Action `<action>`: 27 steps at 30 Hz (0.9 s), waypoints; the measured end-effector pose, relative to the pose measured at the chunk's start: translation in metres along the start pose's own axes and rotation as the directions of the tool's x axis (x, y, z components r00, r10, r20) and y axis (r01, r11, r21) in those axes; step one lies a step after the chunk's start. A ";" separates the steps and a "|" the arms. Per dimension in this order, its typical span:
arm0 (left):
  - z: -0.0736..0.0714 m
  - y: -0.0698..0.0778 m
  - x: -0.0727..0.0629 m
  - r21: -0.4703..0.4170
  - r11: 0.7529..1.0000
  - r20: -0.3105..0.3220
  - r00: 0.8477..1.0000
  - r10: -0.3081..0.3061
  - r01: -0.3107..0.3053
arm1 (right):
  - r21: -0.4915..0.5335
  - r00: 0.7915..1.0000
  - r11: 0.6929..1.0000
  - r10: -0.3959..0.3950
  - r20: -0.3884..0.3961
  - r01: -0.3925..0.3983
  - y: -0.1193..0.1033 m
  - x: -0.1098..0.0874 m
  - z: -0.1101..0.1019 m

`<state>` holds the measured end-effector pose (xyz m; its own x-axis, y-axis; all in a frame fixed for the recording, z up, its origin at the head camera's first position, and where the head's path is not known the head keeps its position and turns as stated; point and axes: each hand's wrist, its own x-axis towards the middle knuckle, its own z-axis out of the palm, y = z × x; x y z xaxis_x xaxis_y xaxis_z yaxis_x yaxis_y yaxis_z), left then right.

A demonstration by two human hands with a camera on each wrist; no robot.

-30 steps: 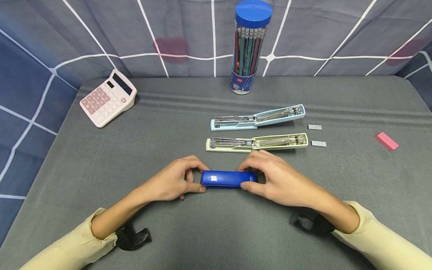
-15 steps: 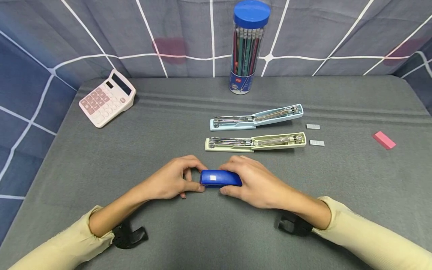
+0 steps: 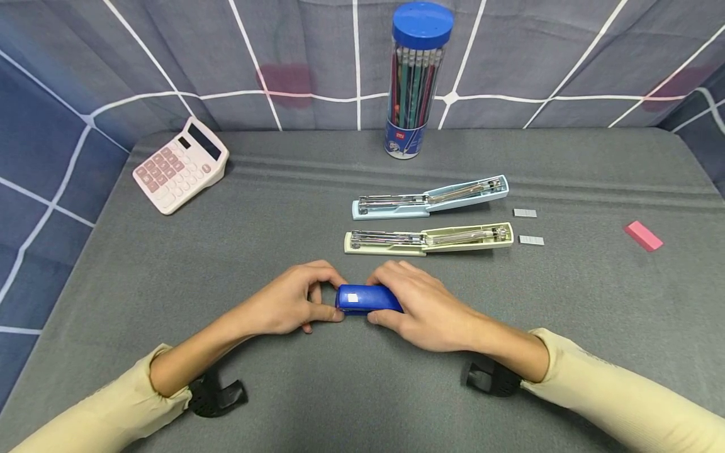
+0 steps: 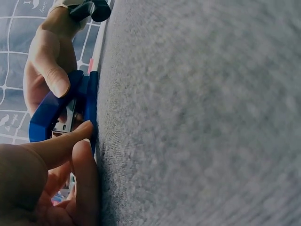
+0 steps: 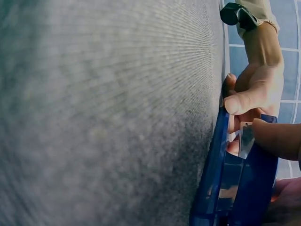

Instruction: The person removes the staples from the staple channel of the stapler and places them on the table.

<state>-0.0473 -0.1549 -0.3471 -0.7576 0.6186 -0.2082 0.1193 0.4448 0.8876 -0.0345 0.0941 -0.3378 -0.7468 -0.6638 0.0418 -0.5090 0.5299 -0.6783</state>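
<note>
A blue stapler (image 3: 362, 298) lies on the grey tabletop, its left end toward my left hand (image 3: 294, 299). That hand pinches the base at this end between thumb and fingers. My right hand (image 3: 427, 308) grips the top cover from both sides and hides the stapler's right part. In the left wrist view a gap separates the blue cover (image 4: 44, 115) from the base, with the metal magazine (image 4: 66, 117) showing inside. Beyond the hands lie a green stapler (image 3: 391, 251) and a light blue stapler (image 3: 391, 216), both spread open.
Two grey staple strips (image 3: 525, 213) lie right of the opened staplers, one behind the other. Farther right is a pink eraser (image 3: 644, 236). A pink calculator (image 3: 181, 167) stands at the back left, and a clear tube of pencils (image 3: 416, 88) with a blue lid stands at the back.
My right hand has slid left along the blue stapler, from its right end to nearer its middle, covering more of it. The left hand has kept its hold at the left end.
</note>
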 end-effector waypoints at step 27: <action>0.000 0.002 0.000 0.016 1.000 0.013 1.000 -0.023 0.023 | 0.482 0.999 0.876 0.022 0.027 -0.032 0.005 -0.009 -0.018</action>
<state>-0.0465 -0.1539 -0.3454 -0.7517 0.6166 -0.2339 0.1122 0.4691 0.8760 -0.0384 0.1125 -0.3282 -0.7460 -0.6660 0.0068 -0.2150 0.2311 -0.9489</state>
